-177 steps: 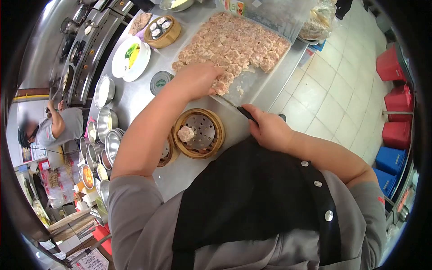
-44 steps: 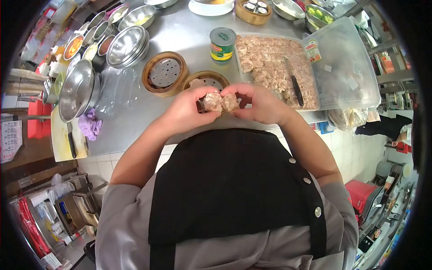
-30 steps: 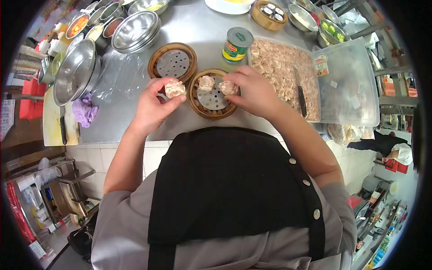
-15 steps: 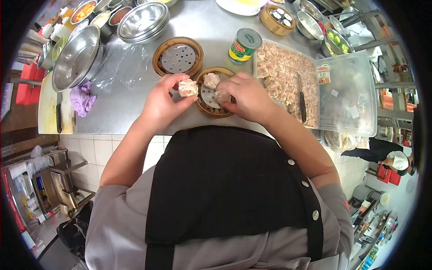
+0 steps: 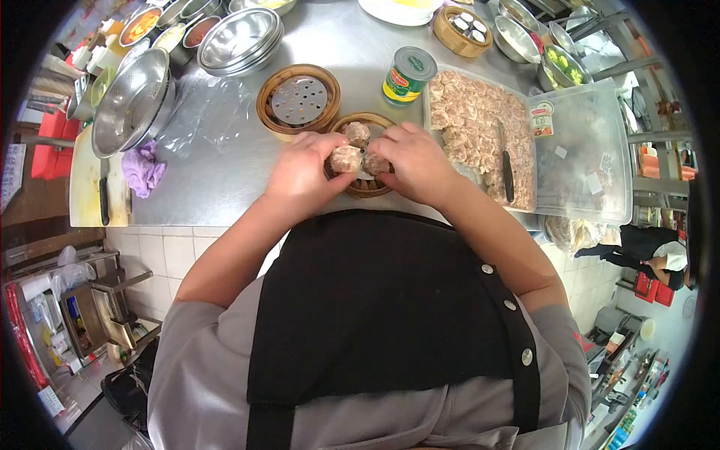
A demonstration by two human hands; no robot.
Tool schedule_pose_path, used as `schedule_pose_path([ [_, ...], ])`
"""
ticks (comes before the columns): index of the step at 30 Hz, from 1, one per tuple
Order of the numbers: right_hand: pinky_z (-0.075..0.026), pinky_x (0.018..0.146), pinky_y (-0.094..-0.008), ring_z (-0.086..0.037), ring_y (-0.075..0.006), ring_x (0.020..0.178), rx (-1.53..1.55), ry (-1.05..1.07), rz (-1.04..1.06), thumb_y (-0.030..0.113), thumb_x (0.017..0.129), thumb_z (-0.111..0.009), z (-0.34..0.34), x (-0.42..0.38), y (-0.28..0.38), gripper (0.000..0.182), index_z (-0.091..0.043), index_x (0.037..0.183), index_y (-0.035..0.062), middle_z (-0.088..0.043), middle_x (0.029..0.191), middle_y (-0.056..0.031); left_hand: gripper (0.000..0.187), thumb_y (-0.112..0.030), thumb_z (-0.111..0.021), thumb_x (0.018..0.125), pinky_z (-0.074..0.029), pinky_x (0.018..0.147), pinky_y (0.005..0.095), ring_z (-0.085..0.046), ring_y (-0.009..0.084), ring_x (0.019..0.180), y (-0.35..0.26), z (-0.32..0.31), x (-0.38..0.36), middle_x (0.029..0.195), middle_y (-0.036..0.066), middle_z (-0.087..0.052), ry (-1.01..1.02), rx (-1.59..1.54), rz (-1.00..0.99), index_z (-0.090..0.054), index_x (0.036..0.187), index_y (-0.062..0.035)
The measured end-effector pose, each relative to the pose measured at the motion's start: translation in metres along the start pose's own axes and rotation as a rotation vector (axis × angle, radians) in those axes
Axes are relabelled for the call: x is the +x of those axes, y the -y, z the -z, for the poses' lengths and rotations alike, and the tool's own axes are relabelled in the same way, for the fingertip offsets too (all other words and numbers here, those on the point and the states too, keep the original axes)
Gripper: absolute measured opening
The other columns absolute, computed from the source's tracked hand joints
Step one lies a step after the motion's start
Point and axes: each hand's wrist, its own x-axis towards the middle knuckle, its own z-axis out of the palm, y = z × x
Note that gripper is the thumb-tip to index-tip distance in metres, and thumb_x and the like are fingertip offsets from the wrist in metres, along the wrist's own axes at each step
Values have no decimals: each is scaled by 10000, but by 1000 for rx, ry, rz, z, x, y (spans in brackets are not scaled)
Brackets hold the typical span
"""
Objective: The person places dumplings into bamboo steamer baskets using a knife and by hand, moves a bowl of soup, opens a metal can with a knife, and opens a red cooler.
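Between the thumb and fingers of my left hand (image 5: 306, 169) is a shumai dumpling (image 5: 346, 159), held over the left part of a small bamboo steamer (image 5: 363, 189). My right hand (image 5: 416, 163) grips another dumpling (image 5: 374, 164) at the steamer's right side, its fingers partly covering it. A third dumpling (image 5: 357, 133) sits at the back of the same steamer, on a perforated liner. Just behind and to the left stands a second bamboo steamer (image 5: 333, 88), with only a perforated metal disc (image 5: 299, 100) inside.
Right of my hands lies a clear tub packed with dumplings (image 5: 480, 112), a black-handled knife (image 5: 508, 176) across them. A green can (image 5: 409, 75) stands behind the steamer. Metal bowls (image 5: 240, 41), a colander (image 5: 129, 105) and a purple cloth (image 5: 142, 169) are at left. A person (image 5: 660, 259) is far right.
My left hand has moved right, bringing its dumpling from beside the steamer to over it. My right hand stays at the steamer's right side with its dumpling.
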Motion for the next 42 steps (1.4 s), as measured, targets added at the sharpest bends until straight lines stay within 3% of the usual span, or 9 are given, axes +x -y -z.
schedule_pose_path([
  [15,-521,834,-450,-612,-325,964,-62,-36,-47,94,743,-730,-2,-4,-3,248,-676,985,91,-636,936,-92,512,-291,-881,696,-474,957,454,-612,304,1077,0,-27,4,1052,76,-687,-16,255,-27,-707,1151,-134],
  [21,-526,861,-448,-619,-328,984,-46,-15,-56,106,785,-713,-1,-4,-3,228,-678,1009,88,-651,967,-105,550,-298,-896,687,-472,964,457,-608,323,1094,-3,-25,6,1061,103,-675,-3,262,-16,-696,1164,-113],
  [27,-521,902,-455,-625,-336,1028,64,-83,-166,126,820,-682,11,-4,-11,311,-705,1128,85,-657,1010,-127,436,-231,-828,793,-483,990,462,-616,366,1105,6,-9,20,1113,159,-671,-146,97,-11,-683,1169,-64],
  [28,-520,905,-457,-625,-338,1032,28,-68,-201,130,822,-678,11,-3,-15,324,-707,1141,84,-654,1017,-130,341,-179,-753,853,-493,993,459,-619,384,1113,9,-6,26,1137,170,-670,-149,83,14,-683,1163,-53],
  [32,-517,909,-450,-623,-344,1040,-98,-33,-197,127,831,-651,2,1,-24,334,-715,1158,103,-634,1084,-148,279,-112,-643,900,-491,1008,448,-611,386,1152,18,-3,40,1165,184,-663,-34,48,56,-683,1170,-51],
  [35,-514,912,-445,-618,-345,1075,-128,60,-250,120,829,-640,1,10,-22,376,-724,1194,146,-615,1134,-162,299,-87,-613,888,-486,1016,456,-609,392,1160,18,-5,45,1183,186,-662,-52,44,28,-688,1175,-51],
  [38,-493,994,-448,-609,-347,1170,-76,89,-265,65,866,-568,2,16,-19,453,-712,1274,199,-607,1264,-144,317,-72,-596,876,-481,1029,467,-607,396,1173,16,-7,45,1209,187,-662,-78,102,-10,-693,1177,-52],
  [42,-499,988,-451,-614,-346,1171,-93,87,-250,99,848,-615,-13,19,-27,428,-729,1243,218,-606,1279,-132,311,-76,-604,879,-471,1047,468,-602,398,1190,21,-10,41,1233,192,-660,-55,96,11,-696,1175,-49],
])
